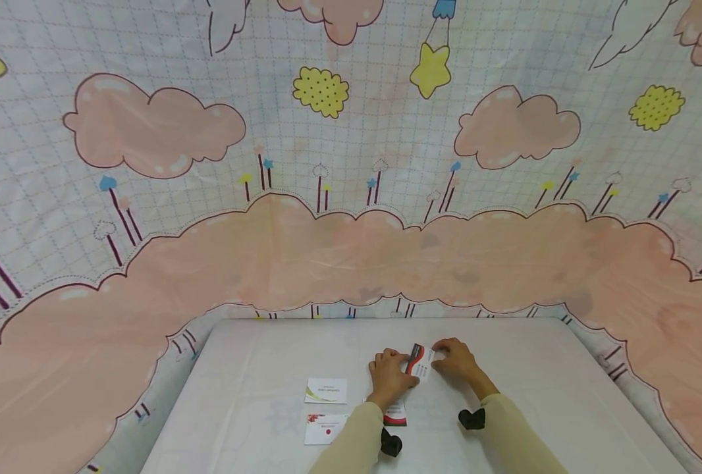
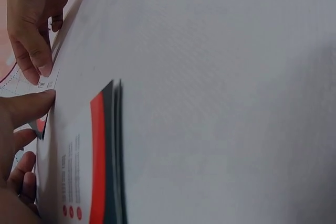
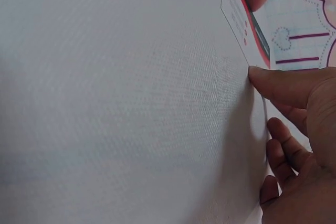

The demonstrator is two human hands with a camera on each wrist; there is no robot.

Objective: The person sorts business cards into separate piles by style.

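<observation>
A business card (image 1: 420,363) with a black and red wavy band is held slightly tilted between the two hands. The left hand (image 1: 390,376) grips its left side between thumb and fingers. At the opposite side, the right hand (image 1: 459,361) pinches the edge; in the right wrist view its thumb (image 3: 281,83) meets a corner of the card (image 3: 242,22). Below the left wrist lies a stack of red-and-black banded cards (image 1: 395,413), partly covered by the arm. The left wrist view shows that stack (image 2: 79,171) close up, with more than one layer at its edge.
To the left on the white table (image 1: 256,368) lie a white card with a yellow-green curve (image 1: 326,390) and a white card with red marks (image 1: 324,429), overlapped by the left sleeve. A patterned cloth (image 1: 351,257) hangs behind the table.
</observation>
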